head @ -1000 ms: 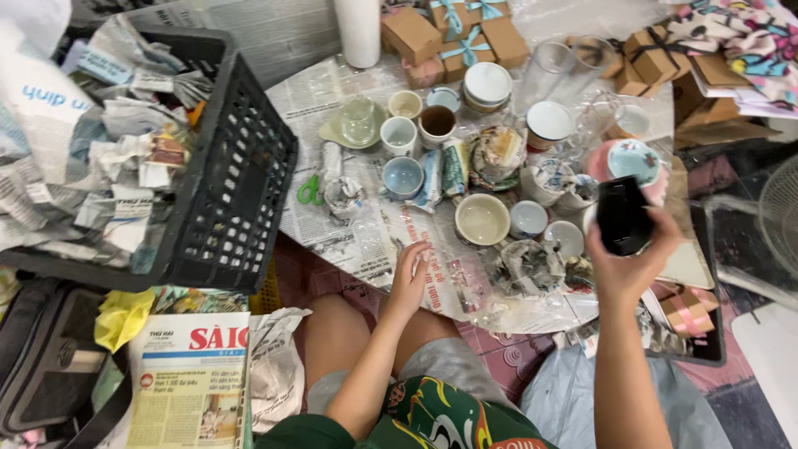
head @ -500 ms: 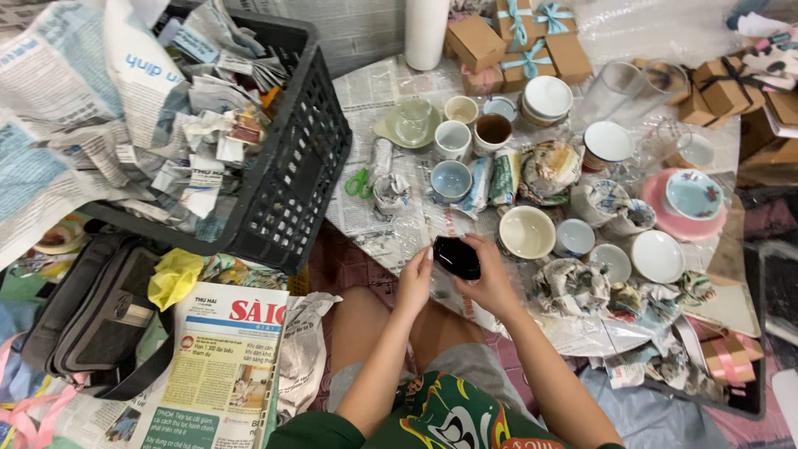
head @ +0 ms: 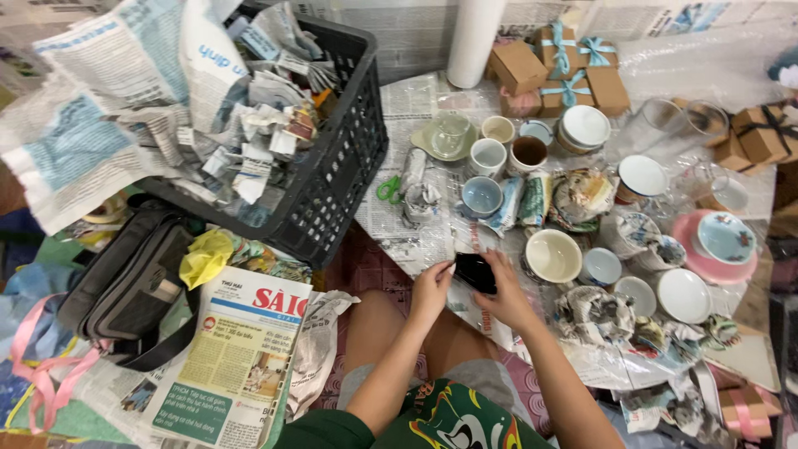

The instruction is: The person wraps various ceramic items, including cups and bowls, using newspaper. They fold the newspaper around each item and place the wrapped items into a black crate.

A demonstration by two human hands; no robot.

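My right hand holds a small black cup low over the newspaper sheet spread on the floor in front of my knees. My left hand touches the cup's left side with its fingertips. Just right of the cup stands a cream bowl. A light blue cup and a crumpled paper-wrapped piece lie a little farther out.
A black plastic crate full of crumpled newspaper stands at the left. Many cups, bowls and saucers fill the right side, with brown gift boxes behind. A folded newspaper and a grey bag lie at lower left.
My right hand brought the black cup from the far right down to the middle. My left hand came up to meet it, and both now hold it low over the paper.
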